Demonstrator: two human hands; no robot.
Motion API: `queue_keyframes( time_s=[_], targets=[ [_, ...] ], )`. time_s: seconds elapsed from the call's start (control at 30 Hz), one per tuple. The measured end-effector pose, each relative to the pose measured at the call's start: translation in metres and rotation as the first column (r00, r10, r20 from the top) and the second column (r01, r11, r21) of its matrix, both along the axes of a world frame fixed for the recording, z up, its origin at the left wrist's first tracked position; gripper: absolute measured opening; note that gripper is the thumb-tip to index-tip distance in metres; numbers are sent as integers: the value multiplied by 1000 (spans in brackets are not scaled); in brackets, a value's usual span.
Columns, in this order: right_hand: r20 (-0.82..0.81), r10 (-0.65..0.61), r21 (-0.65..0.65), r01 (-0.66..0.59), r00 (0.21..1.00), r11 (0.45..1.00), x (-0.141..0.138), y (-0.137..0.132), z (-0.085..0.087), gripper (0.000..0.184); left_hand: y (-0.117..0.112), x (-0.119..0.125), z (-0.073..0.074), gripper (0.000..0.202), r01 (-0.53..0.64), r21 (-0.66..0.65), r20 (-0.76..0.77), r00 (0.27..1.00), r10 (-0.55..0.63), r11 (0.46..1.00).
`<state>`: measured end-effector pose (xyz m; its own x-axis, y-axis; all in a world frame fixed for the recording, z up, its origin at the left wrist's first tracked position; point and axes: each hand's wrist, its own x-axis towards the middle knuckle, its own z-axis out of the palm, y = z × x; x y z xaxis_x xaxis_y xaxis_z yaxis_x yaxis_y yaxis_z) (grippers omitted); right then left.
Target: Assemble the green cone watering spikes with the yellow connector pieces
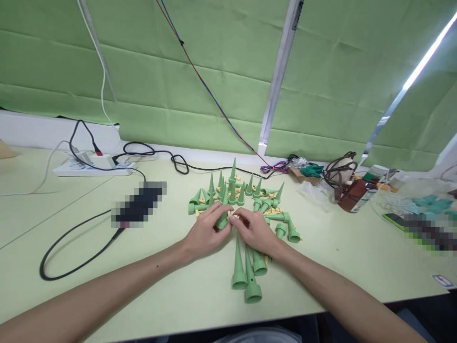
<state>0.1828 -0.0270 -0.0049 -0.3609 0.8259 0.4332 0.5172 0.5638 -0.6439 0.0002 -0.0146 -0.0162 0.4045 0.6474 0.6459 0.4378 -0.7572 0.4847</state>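
Note:
My left hand [209, 228] is closed around a green plastic cone spike [223, 220], its wide collar low between thumb and fingers. Pressed close to that collar, my right hand [257, 230] pinches a small pale yellow piece [231, 216], partly hidden by the fingertips. Several more green cone spikes [233, 174] stand or lie behind and around the hands. Small yellow pieces [273, 210] are scattered among them. Nearer the table's front edge lie two loose cones, one of them a holed cone [253, 289], beside my right wrist.
A blurred dark device [139, 205] with a black cable lies at left, before a white power strip [94, 164]. At right are a brown bottle [358, 193], a cardboard box [305, 175], plastic bags and a green-edged phone [421, 231]. A green-covered wall rises behind the table [171, 305].

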Motion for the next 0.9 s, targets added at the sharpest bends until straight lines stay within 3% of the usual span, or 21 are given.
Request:
queue_keyframes(
  time_s=[0.13,0.9],
  targets=[
    [-4,24,10,-24,1000,1000,0,-1,1,22,0,0,0,24,-16,-12,0,1000,16,1000],
    [18,11,-17,-11,1000,1000,0,2,-3,46,1,0,1,22,16,-24,-25,1000,-17,1000]
  ],
)
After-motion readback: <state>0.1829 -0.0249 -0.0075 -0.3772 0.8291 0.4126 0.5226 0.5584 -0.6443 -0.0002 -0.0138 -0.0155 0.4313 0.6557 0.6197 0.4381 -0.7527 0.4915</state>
